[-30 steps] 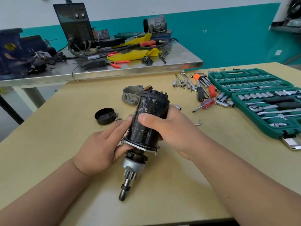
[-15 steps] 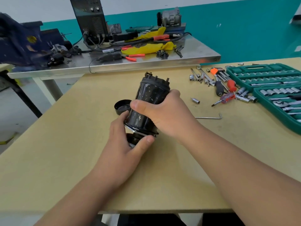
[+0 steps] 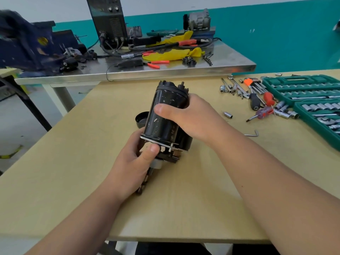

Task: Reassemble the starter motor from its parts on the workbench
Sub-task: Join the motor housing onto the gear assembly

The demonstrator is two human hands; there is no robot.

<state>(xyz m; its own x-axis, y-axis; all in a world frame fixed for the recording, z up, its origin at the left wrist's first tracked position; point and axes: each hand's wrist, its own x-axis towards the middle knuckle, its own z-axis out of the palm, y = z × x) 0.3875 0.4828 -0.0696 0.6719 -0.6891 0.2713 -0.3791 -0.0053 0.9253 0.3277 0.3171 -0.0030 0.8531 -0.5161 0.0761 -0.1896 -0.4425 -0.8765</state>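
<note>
The black cylindrical starter motor body point(image 3: 164, 118) is tilted above the tan workbench point(image 3: 73, 162), its far end pointing away from me. My right hand point(image 3: 191, 116) grips the cylinder from the right, thumb across its front. My left hand point(image 3: 132, 166) wraps round the lower end, where the silver drive gear and shaft point(image 3: 147, 175) stick out towards me; the thumb presses near the metal flange. A black round cap point(image 3: 141, 119) lies on the bench just behind the motor, partly hidden by it.
A green socket set case point(image 3: 305, 100) lies open at the right. Loose sockets, wrenches, screwdrivers point(image 3: 261, 113) and a hex key point(image 3: 253, 134) lie beside it. A steel table point(image 3: 165, 70) behind holds a black machine, yellow cloth, pliers and a blue vise.
My left hand moved from the motor's side to close round its lower end and shaft. The motor has risen and tilted more upright. The view shifted left; the grey housing is out of sight.
</note>
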